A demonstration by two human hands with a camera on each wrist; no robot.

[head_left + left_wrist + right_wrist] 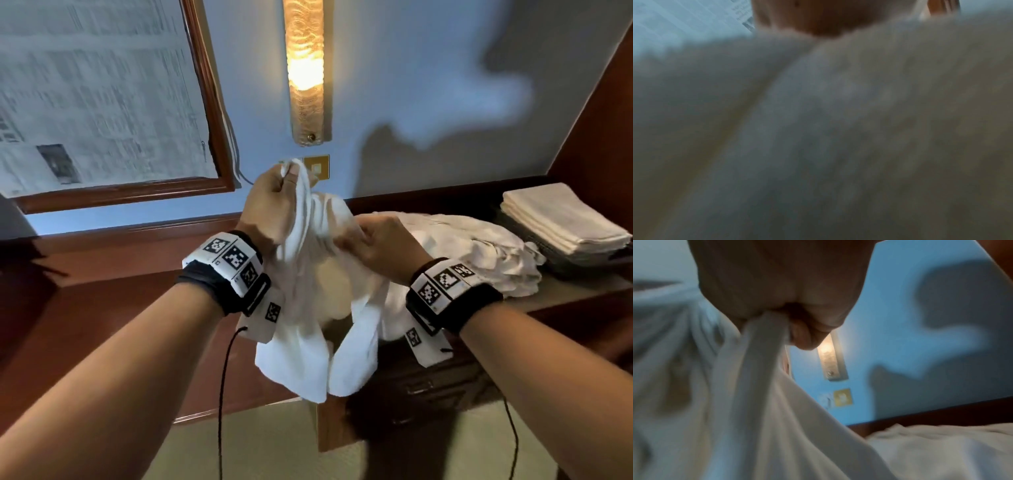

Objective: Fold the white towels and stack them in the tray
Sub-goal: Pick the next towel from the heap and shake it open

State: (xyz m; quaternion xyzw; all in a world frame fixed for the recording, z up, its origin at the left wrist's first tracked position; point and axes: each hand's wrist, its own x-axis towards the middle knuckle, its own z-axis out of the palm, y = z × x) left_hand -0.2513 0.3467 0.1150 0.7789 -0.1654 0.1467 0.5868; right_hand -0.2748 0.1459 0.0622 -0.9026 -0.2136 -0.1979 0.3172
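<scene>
Head view is showing the left hand point(274, 202) pinching a corner of a towel point(318, 308) high, thumb and curled fingers closing on it, so that the cloth is hanging free in front of the counter point(582, 291), probably to open it out for folding. Lower, the right hand point(376, 246) is gripping a bunched edge with closed fingers, likely feeling for a second corner, while the loose pile point(479, 253) is lying just behind and a folded stack point(561, 219) is sitting in the tray point(575, 265).

A wooden counter point(582, 291) carries loose white towels point(479, 253) beside a tray point(575, 265).
</scene>
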